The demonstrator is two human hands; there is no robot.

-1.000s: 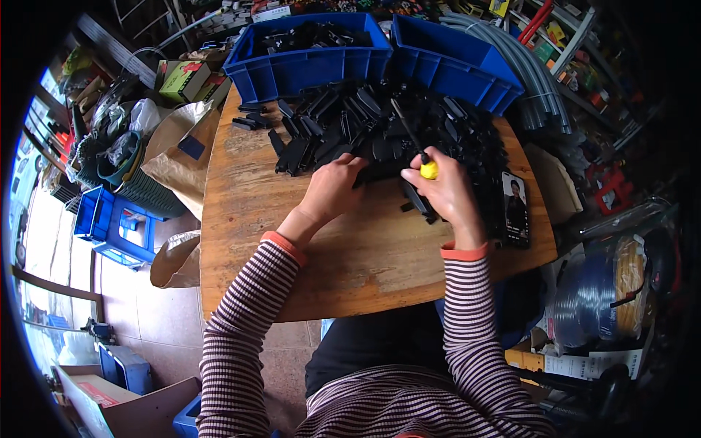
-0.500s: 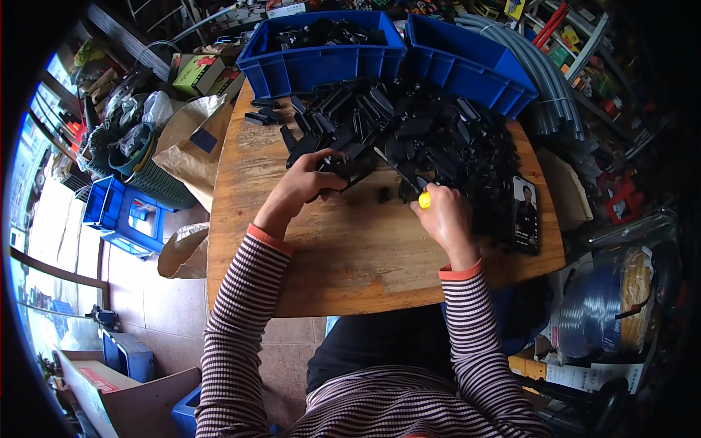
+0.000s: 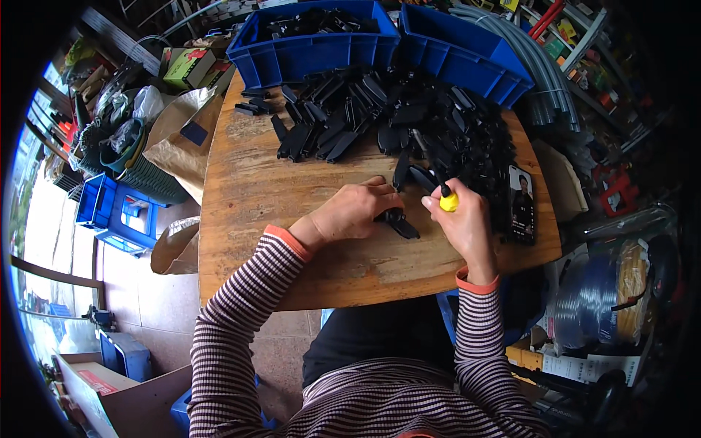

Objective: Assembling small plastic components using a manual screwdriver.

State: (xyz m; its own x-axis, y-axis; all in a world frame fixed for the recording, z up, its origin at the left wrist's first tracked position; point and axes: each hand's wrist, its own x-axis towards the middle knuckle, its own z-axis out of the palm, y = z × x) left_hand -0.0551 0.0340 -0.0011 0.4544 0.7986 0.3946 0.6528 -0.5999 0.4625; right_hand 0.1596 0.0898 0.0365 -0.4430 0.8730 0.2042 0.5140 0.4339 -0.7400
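Hands are seen at the middle of a worn wooden surface (image 3: 292, 241), both coming out of striped sleeves with orange cuffs. The left hand (image 3: 354, 212) is laid palm down over a black plastic part (image 3: 400, 223), which lies flat on the wood just below the big heap; its fingers are curled over the part's near end, so the grip is closed on it, while the far end sticks out to the right. The right hand (image 3: 464, 219) is wrapped tight around a yellow-handled screwdriver (image 3: 447, 198), of which only the yellow butt and a short dark stub are shown; the tip seems to point up toward the heap, though this cannot be told for sure. The two hands are just beside each other, with the part between them.

Behind them a heap of black plastic parts (image 3: 394, 124) is spread across the far half of the surface. Two blue crates (image 3: 314, 51) are set at the far edge, the left one filled with more black parts. A phone (image 3: 521, 203) is laid near the right edge, just beside the right hand. Grey corrugated hoses (image 3: 537, 66) are bundled beyond the right crate.
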